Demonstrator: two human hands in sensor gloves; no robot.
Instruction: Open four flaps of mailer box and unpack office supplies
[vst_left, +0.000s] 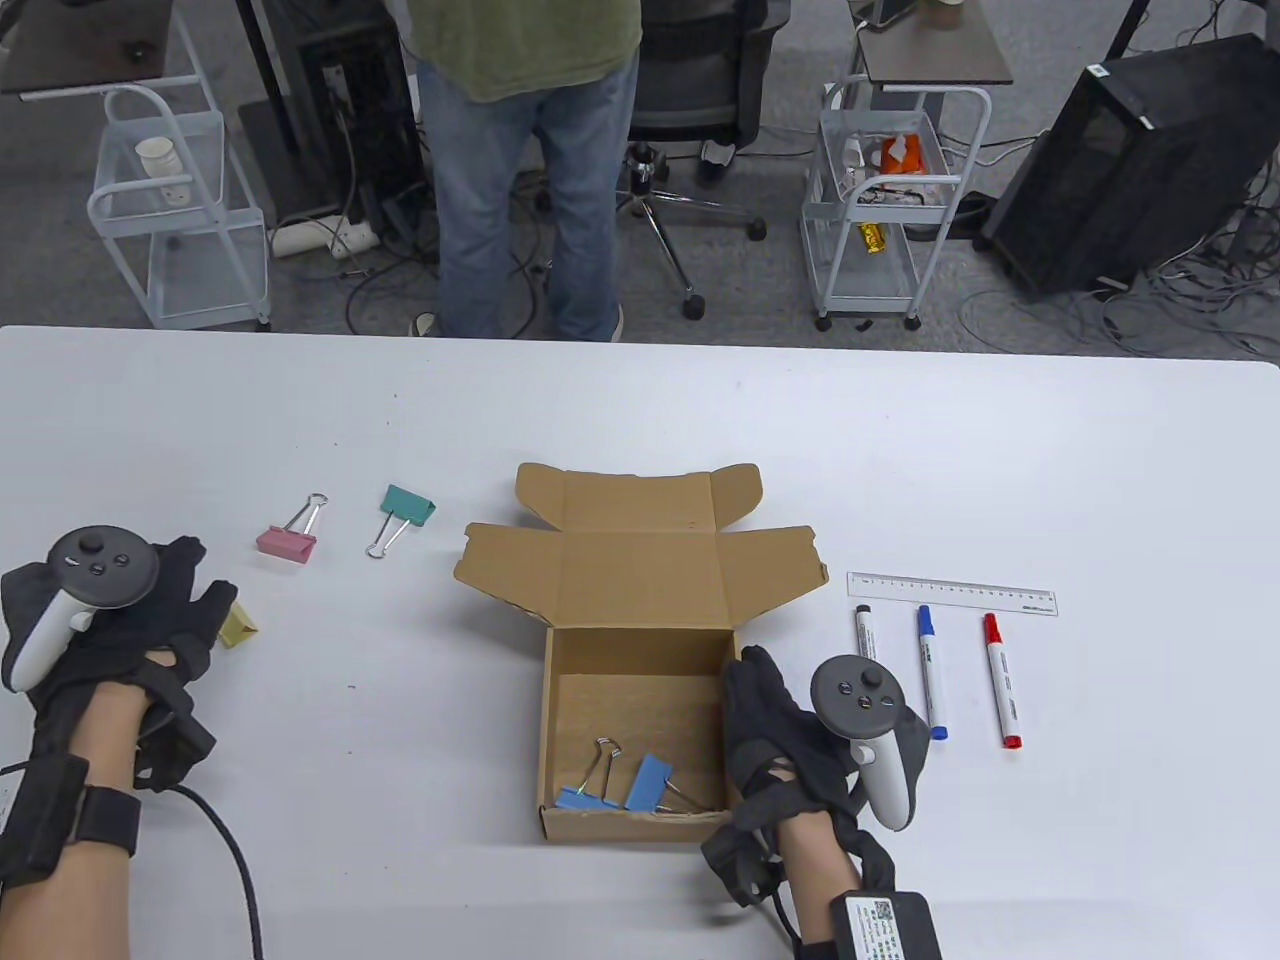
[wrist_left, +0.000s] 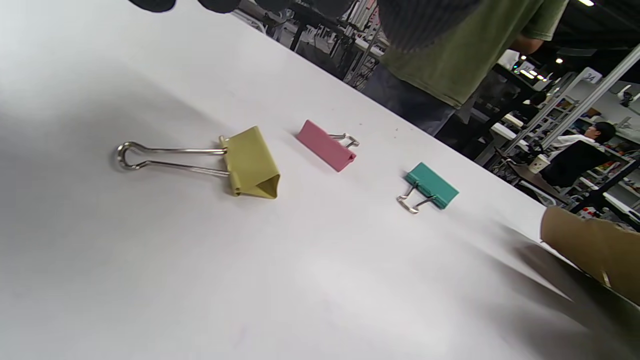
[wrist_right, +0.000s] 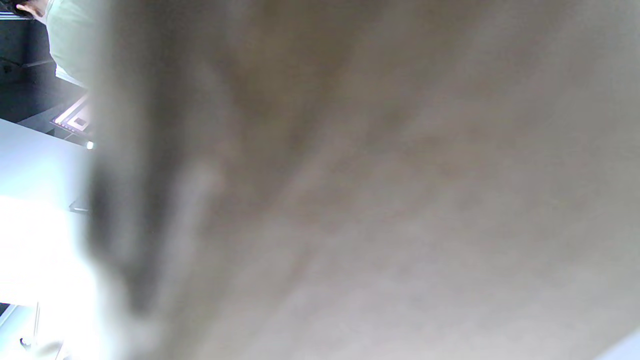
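At the bottom of the table view I see my right hand (vst_left: 790, 740) resting against the right wall of the mailer box (vst_left: 632, 690), its fingers reaching up along the box's right edge; I cannot tell whether that grip is curled over the wall or only lying against it, and the right wrist view is filled with blurred brown cardboard. In the near corner of the box floor lie two blue binder clips (vst_left: 620, 785), touching one another. At lower left my left hand (vst_left: 120, 640) lies on the white table (vst_left: 400, 720) with its grip spread and holding nothing, and the yellow binder clip (wrist_left: 250, 162) sits just beyond the fingertips (vst_left: 215, 610), its wire handles flat on the table in the left wrist view. To the right of the box, three markers lie side by side: a black marker (vst_left: 865, 632), a blue marker (vst_left: 931, 672) and a red marker (vst_left: 1001, 682). A clear ruler (vst_left: 951, 594) lies crosswise just above them. Left of centre lie the pink binder clip (vst_left: 290, 530) and the teal binder clip (vst_left: 402, 516), apart from each other. The box's lid and side flaps (vst_left: 640, 545) are folded back flat towards the middle of the frame. Beyond the table's far edge stands a person (vst_left: 530, 150) in jeans and a green top.
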